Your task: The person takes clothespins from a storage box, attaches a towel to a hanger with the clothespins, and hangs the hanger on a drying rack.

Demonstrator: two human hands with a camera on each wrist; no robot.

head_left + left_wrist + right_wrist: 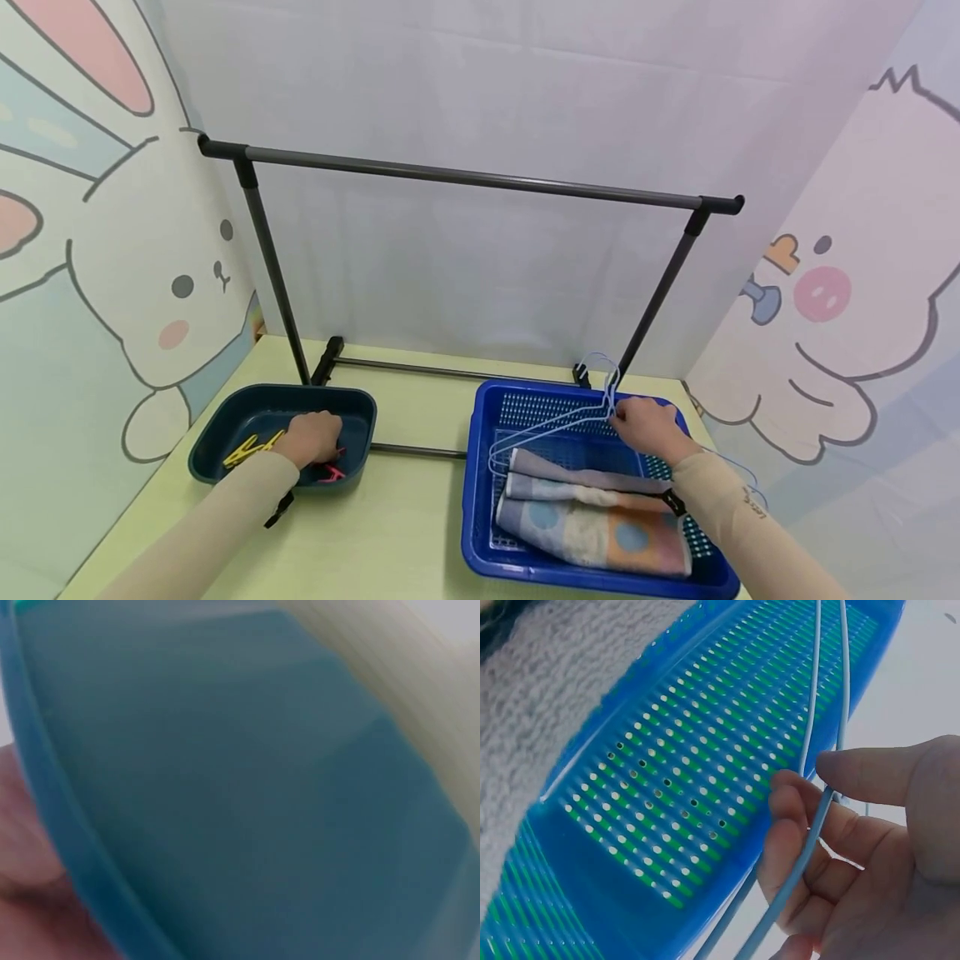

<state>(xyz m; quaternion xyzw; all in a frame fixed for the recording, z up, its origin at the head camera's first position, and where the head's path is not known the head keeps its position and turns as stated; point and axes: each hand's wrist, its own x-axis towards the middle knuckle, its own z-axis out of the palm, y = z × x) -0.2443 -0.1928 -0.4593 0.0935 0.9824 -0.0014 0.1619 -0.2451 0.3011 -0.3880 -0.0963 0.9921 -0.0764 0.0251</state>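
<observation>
In the head view my left hand point(313, 437) reaches down into a dark green basin point(360, 418). Yellow clothespins point(243, 451) lie beside it, and red clothespins point(332, 474) show just under it. Its fingertips are hidden there; the basin wall blocks most of the left wrist view. Over the back right of a blue basket point(471, 492), my right hand point(647, 427) grips light blue wire hangers point(786, 891). The right wrist view shows thumb and fingers pinching the wires. A folded patterned towel point(581, 533) lies inside the basket, in front of the hangers.
A dark metal clothes rack point(450, 175) stands behind both containers, its top bar bare. Its lower bars point(420, 451) run across the pale yellow table point(405, 533). Cartoon-printed curtains point(480, 275) enclose the back and sides.
</observation>
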